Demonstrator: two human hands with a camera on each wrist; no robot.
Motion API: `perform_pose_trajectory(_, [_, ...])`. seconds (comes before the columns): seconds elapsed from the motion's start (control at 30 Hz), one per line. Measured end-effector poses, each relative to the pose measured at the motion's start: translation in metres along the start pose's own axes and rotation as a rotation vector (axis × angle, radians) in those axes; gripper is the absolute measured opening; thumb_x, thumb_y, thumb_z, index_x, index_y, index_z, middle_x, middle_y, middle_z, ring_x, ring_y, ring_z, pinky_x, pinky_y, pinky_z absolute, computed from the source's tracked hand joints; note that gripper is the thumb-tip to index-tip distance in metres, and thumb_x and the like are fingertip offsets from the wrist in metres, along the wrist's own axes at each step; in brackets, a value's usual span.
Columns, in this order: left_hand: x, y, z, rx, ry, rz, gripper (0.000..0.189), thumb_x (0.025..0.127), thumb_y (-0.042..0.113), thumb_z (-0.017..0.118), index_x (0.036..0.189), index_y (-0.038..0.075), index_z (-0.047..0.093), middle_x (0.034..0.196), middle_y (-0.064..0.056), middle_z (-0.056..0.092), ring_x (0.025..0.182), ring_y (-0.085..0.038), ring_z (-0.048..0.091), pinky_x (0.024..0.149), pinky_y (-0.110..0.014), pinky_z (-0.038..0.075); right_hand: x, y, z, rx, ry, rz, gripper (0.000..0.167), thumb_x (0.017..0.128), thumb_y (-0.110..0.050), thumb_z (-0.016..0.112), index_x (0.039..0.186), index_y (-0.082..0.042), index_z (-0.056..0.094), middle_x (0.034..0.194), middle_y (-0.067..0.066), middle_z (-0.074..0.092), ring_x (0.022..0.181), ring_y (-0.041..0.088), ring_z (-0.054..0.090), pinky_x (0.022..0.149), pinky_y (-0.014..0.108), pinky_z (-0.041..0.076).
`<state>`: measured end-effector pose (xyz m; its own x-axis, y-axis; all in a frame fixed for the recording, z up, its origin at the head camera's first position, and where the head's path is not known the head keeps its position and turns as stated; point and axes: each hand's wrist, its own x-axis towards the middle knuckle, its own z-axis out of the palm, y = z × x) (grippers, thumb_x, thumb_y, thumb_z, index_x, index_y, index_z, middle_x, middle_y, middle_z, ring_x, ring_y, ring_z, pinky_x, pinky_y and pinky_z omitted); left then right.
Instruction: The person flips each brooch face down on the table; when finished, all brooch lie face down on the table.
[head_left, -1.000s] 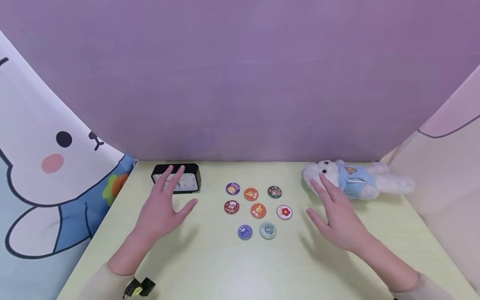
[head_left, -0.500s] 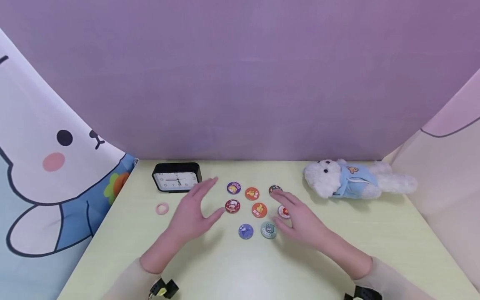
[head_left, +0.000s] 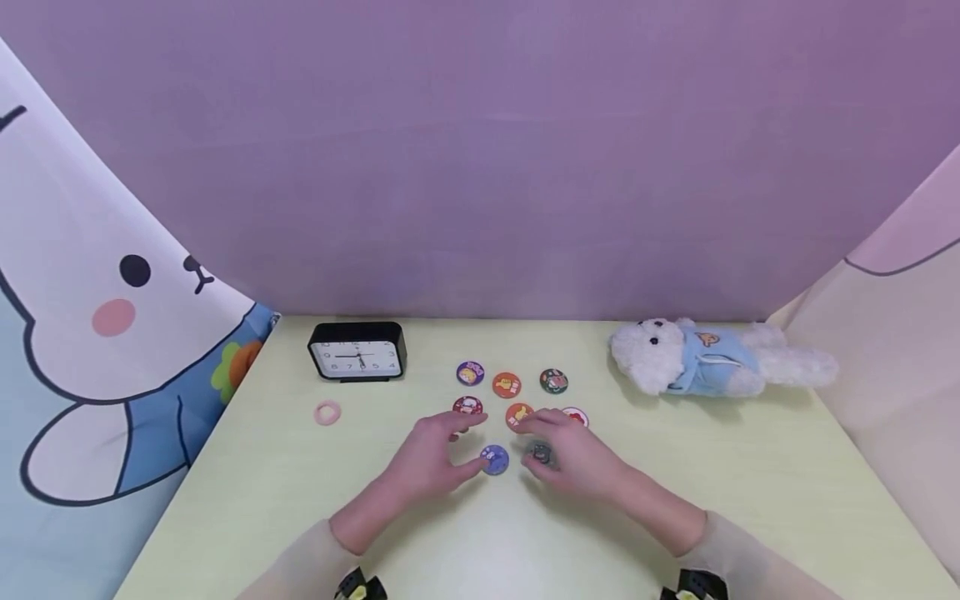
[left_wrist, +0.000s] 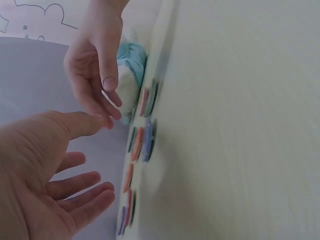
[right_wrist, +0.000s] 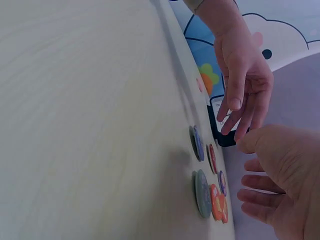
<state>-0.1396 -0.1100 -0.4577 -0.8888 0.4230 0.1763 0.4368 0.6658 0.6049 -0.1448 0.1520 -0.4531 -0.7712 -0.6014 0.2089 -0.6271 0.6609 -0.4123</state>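
The left hand [head_left: 429, 460] and right hand [head_left: 576, 457] hover released, fingers relaxed. Best approach the near, round, blue, hard-looking disc [head_left: 496, 459] low, by its rim.

My left hand [head_left: 427, 460] is by the blue badge [head_left: 496, 459], thumb tip overlapping its edge from where I look, while my right hand [head_left: 576, 460] partly hides the grey-green badge [head_left: 541, 452]. Six more round badges [head_left: 506, 385] (two of them orange) lie farther off. A black clock [head_left: 356, 357] stands back left, a pink ring [head_left: 318, 413] nearer me; a white plush toy [head_left: 648, 357] lies back right on the table [head_left: 480, 554].
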Motion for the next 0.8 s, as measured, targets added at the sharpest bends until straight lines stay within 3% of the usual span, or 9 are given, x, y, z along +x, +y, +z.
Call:
perform_pose_trajectory(0.13, [0.004, -0.003, 0.01, 0.018, -0.071, -0.031, 0.054, 0.086, 0.026, 0.089, 0.135, 0.009, 0.072, 0.128, -0.009, 0.077, 0.105, -0.023, 0.074, 0.091, -0.036, 0.064, 0.0, 0.0, 0.006, -0.015, -0.032, 0.02, 0.044, 0.093, -0.021, 0.081, 0.133, -0.006, 0.071, 0.132, 0.008, 0.074, 0.125, 0.028, 0.069, 0.112, 0.051, 0.055])
perform_pose_trajectory(0.4, [0.004, -0.004, 0.019, 0.081, -0.128, -0.104, 0.051, 0.085, 0.03, 0.089, 0.13, 0.011, 0.076, 0.125, -0.009, 0.079, 0.113, -0.026, 0.073, 0.103, -0.046, 0.06, 0.004, -0.003, 0.022, -0.139, -0.015, -0.031, 0.042, 0.089, -0.026, 0.084, 0.125, -0.008, 0.074, 0.127, 0.008, 0.074, 0.117, 0.024, 0.069, 0.104, 0.042, 0.06])
perform_pose_trajectory(0.63, [0.007, -0.002, 0.024, 0.159, -0.143, -0.074, 0.042, 0.084, 0.026, 0.091, 0.121, 0.011, 0.08, 0.11, -0.003, 0.081, 0.096, -0.016, 0.067, 0.091, -0.038, 0.06, 0.003, 0.0, 0.029, -0.169, -0.038, -0.019, 0.044, 0.087, -0.035, 0.087, 0.122, -0.011, 0.076, 0.12, 0.004, 0.076, 0.113, 0.021, 0.068, 0.103, 0.04, 0.06])
perform_pose_trajectory(0.8, [0.008, -0.002, 0.024, 0.136, -0.137, -0.049, 0.031, 0.084, 0.024, 0.091, 0.112, 0.013, 0.083, 0.1, 0.001, 0.082, 0.088, -0.013, 0.065, 0.086, -0.035, 0.058, 0.002, -0.002, 0.034, -0.182, -0.02, -0.037, 0.036, 0.085, -0.033, 0.088, 0.114, -0.014, 0.079, 0.112, 0.0, 0.078, 0.108, 0.018, 0.068, 0.097, 0.038, 0.06])
